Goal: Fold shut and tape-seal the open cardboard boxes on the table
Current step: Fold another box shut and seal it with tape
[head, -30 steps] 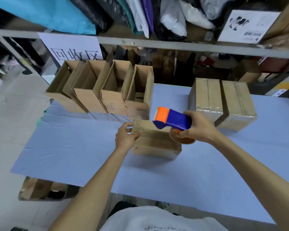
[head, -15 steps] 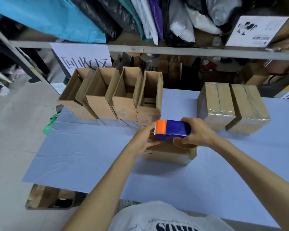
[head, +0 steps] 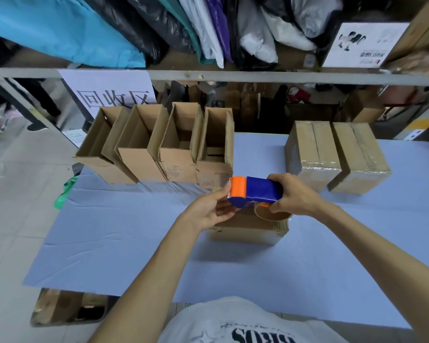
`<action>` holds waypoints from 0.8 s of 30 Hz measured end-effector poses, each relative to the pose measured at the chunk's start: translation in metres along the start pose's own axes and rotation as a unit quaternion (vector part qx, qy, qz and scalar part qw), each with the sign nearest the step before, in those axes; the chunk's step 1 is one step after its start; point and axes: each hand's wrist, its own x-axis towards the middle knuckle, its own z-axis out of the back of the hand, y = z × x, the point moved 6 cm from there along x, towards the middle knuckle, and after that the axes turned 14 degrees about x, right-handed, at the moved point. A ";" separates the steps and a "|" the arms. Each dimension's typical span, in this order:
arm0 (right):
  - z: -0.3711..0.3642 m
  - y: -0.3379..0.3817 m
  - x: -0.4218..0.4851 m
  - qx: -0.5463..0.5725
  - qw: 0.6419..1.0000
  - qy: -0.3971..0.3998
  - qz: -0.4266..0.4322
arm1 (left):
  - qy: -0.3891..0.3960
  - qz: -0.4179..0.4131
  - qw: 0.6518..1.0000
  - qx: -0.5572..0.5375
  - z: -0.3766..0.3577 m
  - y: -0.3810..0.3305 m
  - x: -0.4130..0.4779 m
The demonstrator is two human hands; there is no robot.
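A folded-shut cardboard box (head: 248,231) lies on the blue table (head: 124,233) in front of me. Above it my right hand (head: 295,196) grips a blue and orange tape dispenser (head: 254,191) with a brown tape roll (head: 273,212) under it. My left hand (head: 208,209) is at the dispenser's orange front end, thumb and fingers pinching there; any tape end is too small to see. Several open boxes (head: 174,147) stand in a row at the back left. Two taped boxes (head: 337,154) sit at the back right.
A shelf rail (head: 258,76) crosses behind the table, with bags and garments hanging above it and a paper sign (head: 109,92) at its left. Cardboard (head: 60,308) lies on the floor under the table's near left edge. The floor drops away to the left.
My left hand left the near box's left edge and rose to the dispenser's orange end. The dispenser stayed over the box, and my view shifted closer.
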 end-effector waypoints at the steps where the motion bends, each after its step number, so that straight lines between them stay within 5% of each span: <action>1: 0.000 -0.001 0.000 0.002 1.000 0.000 -0.001 | -0.002 0.003 1.000 -0.003 -0.001 0.000 0.000; 8: 0.003 -0.007 -0.003 0.041 0.999 -0.001 -0.008 | 0.014 0.013 0.995 -0.094 -0.007 0.006 0.001; 24: 0.007 -0.008 -0.015 0.090 0.996 -0.002 0.020 | 0.004 -0.039 0.999 -0.007 -0.008 -0.010 -0.008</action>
